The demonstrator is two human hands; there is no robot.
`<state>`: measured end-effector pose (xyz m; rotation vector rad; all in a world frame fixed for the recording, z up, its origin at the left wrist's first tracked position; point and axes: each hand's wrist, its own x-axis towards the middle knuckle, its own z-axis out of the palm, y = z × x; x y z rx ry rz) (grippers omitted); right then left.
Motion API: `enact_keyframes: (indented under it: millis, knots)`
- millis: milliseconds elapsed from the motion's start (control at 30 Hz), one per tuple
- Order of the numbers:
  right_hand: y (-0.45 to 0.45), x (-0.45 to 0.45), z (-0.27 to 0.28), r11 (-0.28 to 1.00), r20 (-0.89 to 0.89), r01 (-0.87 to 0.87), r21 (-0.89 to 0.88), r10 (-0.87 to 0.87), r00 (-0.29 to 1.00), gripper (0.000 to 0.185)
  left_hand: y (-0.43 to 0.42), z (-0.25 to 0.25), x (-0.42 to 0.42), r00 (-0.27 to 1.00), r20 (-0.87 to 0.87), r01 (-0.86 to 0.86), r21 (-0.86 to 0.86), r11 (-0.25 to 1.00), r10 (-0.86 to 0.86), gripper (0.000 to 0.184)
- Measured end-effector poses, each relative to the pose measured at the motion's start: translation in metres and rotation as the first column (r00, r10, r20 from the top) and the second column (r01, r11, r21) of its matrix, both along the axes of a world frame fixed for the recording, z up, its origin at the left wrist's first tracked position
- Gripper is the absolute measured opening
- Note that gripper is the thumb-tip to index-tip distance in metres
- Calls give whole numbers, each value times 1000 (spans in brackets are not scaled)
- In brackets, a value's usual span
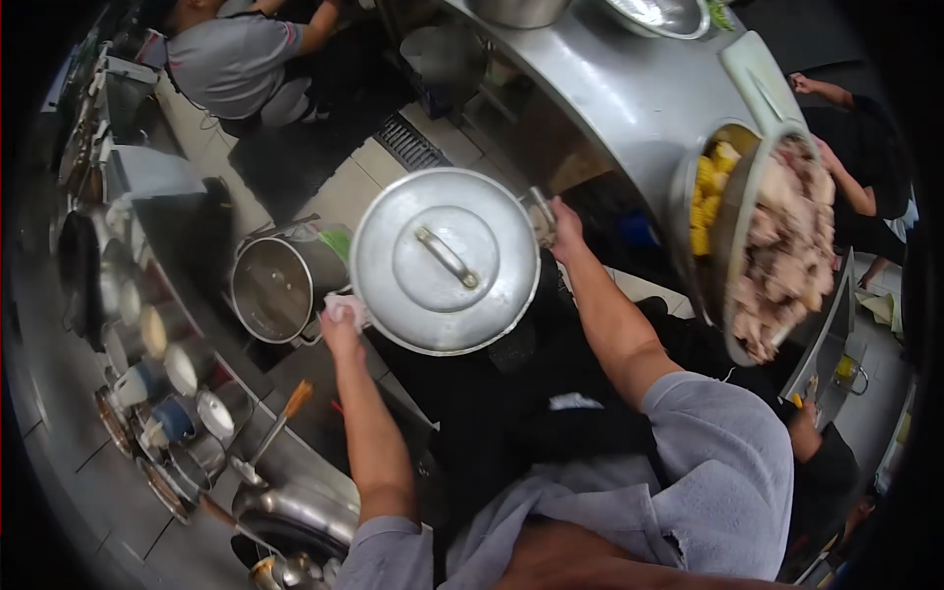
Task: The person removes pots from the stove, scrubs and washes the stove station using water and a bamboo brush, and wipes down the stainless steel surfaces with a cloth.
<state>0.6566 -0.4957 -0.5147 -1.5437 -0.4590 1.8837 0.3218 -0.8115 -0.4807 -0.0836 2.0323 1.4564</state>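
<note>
Grip: left hand (341, 332) and right hand (566, 230) closed, with pale cloth (356, 309), at the pot's sides.
Large silver metal pot (442, 326): lid on; seemingly held up, not set down.
Silver metal bench (610, 84): yellow corn (701, 202), pinkish meat (787, 246) uncovered alongside.

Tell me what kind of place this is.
Most likely a commercial kitchen: a large lidded pot carried in both hands, a big bowl of raw-looking meat by a metal counter, and a floor drain grate set in the tiles.
</note>
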Motion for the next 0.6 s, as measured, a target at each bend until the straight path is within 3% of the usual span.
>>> enact_keyframes:
  millis: [33,67,133,200,233,267,333,400,467,533,600]
  knots:
    - [3,4,-41,1000,9,-2,-8,2,1000,31,-9,-64,-4,1000,16,24,-61,998,-23,31]
    - [4,11,-85,1000,75,-16,3,15,997,33,10,-84,11,993,-26,-116,-126,985,114,32]
    - [13,10,-138,999,139,-40,17,37,990,37,19,-152,7,999,-22,36,-234,972,-42,35]
    - [16,10,-171,991,148,-7,-135,27,989,42,40,-200,6,996,-56,54,-258,965,-70,36]
    - [18,15,-202,995,187,-18,-102,36,982,44,51,-225,6,990,-89,77,-284,956,-106,38]
    - [20,21,-232,995,196,-20,-103,39,980,44,60,-250,0,991,-79,77,-284,956,-103,38]
    - [23,39,-296,994,202,17,-112,6,979,42,75,-303,-12,977,-40,207,-90,974,-211,40]
    - [24,53,-335,984,233,63,-168,-22,972,39,100,-329,-14,984,-42,167,-110,980,-172,40]
    - [26,53,-349,992,265,52,-118,-19,964,37,122,-339,-21,927,-102,326,-255,910,-360,41]
    - [28,47,-354,991,312,71,-113,-32,949,32,143,-354,-28,919,-126,338,-237,911,-374,41]
    - [23,55,-368,999,309,45,26,-50,950,29,148,-363,-27,905,-140,363,-234,902,-401,42]
